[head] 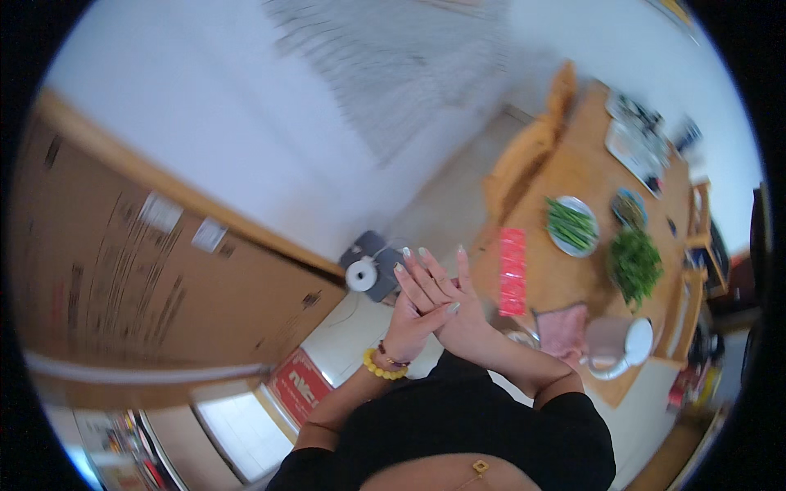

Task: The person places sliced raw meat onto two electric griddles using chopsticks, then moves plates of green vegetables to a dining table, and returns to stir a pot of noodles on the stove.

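Observation:
My left hand, with yellow beads at the wrist, touches my right hand in front of my body. A thumb from the left lies across the right hand, while most of the left fingers are hidden. The right fingers stretch upward and apart, with pale nails and nothing held between them. Right of the hands, a wooden table bears a red patterned strip and a pink cloth. A lidded pitcher stands near the cloth.
Green stalks fill a plate, beside leafy greens and a small bowl. A tray holds glassware at the far end. A wooden chair adjoins the table. Leftward stand a large cardboard box and a white roll-shaped object.

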The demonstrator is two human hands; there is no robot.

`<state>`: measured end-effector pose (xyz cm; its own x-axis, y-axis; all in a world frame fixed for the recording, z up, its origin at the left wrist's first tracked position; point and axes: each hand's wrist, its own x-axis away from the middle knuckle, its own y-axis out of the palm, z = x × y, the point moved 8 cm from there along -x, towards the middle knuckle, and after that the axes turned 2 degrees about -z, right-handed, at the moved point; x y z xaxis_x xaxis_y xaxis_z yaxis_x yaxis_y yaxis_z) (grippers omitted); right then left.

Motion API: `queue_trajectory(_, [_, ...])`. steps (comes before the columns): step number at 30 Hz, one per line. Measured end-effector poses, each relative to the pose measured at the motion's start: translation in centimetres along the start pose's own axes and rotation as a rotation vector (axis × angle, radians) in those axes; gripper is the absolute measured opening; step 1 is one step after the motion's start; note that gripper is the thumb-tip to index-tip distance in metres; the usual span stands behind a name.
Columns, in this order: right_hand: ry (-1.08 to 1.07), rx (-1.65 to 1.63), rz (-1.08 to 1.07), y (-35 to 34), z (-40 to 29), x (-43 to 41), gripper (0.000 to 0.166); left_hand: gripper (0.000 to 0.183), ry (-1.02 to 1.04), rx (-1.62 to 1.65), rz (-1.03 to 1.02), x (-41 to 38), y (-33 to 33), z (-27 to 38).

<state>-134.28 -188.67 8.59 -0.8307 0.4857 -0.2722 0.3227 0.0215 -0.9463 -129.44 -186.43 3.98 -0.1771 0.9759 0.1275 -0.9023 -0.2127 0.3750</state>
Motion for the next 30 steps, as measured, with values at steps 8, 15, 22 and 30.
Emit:
queue_trajectory(8, [-0.530,-0.096,-0.049,4.6,-31.8,0.7,0.061,0.031,0.276,0.071,0.653,27.4,-18.9,4.9])
queue_trajectory(15, [-0.932,-0.201,-0.099,5.2,-55.5,5.0,0.065,0.019,0.519,-0.121,1.112,50.3,-28.4,9.8])
queue_trajectory(22, [-1.167,-0.354,-0.133,7.4,-73.7,4.9,0.053,0.014,0.833,-0.046,1.450,68.8,-37.7,13.9])
queue_trajectory(30, [-1.465,-0.599,-0.082,11.9,-94.1,1.1,0.064,0.025,0.689,-0.143,1.724,85.4,-51.5,16.6])
